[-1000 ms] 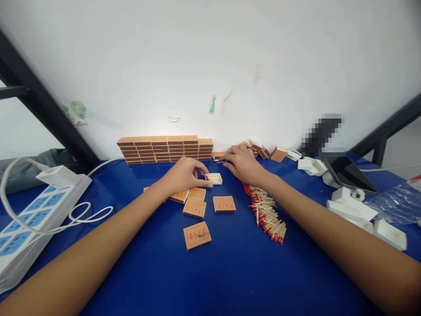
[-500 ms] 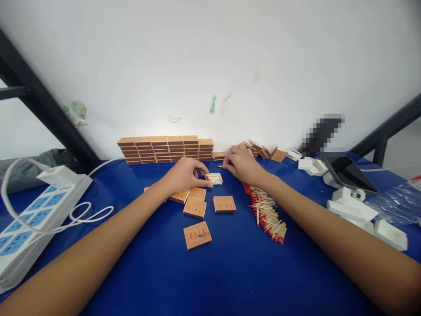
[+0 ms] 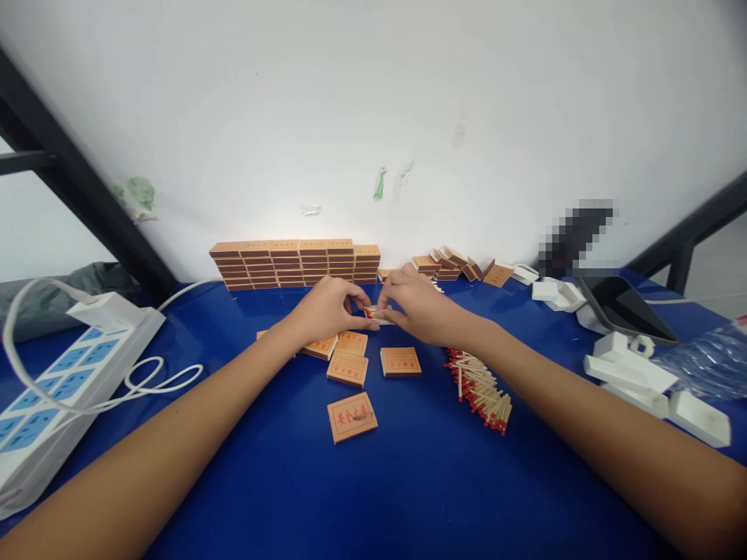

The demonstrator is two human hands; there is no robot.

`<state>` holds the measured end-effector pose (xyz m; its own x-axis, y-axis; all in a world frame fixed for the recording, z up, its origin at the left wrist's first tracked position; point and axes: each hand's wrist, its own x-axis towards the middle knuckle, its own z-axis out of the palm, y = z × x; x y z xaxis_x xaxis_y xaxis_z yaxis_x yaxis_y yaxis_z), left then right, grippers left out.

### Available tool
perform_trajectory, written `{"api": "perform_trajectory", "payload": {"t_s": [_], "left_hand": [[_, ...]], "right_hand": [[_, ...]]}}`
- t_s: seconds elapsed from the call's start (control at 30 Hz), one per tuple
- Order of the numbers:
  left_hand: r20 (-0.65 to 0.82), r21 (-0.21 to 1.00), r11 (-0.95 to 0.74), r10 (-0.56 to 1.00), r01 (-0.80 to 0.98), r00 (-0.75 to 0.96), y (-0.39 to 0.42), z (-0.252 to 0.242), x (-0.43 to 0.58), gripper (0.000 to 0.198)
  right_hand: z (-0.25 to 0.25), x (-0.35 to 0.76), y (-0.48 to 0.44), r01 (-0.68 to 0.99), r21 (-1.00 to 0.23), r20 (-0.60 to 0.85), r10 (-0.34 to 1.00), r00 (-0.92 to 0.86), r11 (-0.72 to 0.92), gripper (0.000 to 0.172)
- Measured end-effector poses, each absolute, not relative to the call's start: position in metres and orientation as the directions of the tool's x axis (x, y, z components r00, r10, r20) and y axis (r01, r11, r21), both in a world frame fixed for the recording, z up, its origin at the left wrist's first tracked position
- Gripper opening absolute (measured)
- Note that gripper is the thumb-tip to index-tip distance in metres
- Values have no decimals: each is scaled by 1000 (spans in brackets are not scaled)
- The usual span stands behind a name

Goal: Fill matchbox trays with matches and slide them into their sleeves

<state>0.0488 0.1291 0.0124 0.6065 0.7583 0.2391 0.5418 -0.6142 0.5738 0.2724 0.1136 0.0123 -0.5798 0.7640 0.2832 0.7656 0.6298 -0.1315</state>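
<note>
Near the middle of the blue table, my left hand [image 3: 334,309] grips the left end of a small white matchbox tray [image 3: 385,320] with red-tipped matches in it. My right hand [image 3: 408,302] is over the tray's right part, thumb and fingers pinched at the matches; what they hold is too small to make out. Just below my hands lie closed orange matchboxes [image 3: 400,362], some near my left wrist and another [image 3: 352,417] closer to me. A pile of loose matches [image 3: 482,391] lies under and beside my right forearm.
Stacked matchboxes [image 3: 285,266] stand along the wall, with more boxes [image 3: 449,260] heaped at the back right. On the left are a white power strip [image 3: 70,389] and cable. White empty trays [image 3: 630,365], a black-screened device [image 3: 627,309] and a clear plastic bottle [image 3: 706,362] are at the right.
My right hand has moved left, from beside the tray to over it, and its fingertips now meet the matches there. My left hand keeps its hold on the tray.
</note>
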Motion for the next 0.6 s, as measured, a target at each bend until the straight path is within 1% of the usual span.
{"api": "perform_trajectory", "payload": {"t_s": [0.1,0.17,0.23,0.4,0.5,0.6], "left_hand": [[232,584,-613,754,533,614,130,11,48,29],[226,595,-606,757,528,613,130,11,48,29],[219,604,-596,762,529,609,130,10,48,29],[212,601,-582,777,548,593,130,10,49,35],[208,599,-581,777,551,594,130,10,49,35],[206,600,-579,778,551,593,130,10,49,37]], "right_hand": [[12,280,122,767,-171,330,769,-547,618,16],[9,290,132,794,-169,364,786,-500,584,18],[6,300,140,824,-137,368,800,-473,550,20],[-4,310,146,861,-9,317,818,-479,508,33],[-6,308,145,868,50,316,816,-483,494,36],[-9,306,145,868,71,308,817,-488,492,36]]}}
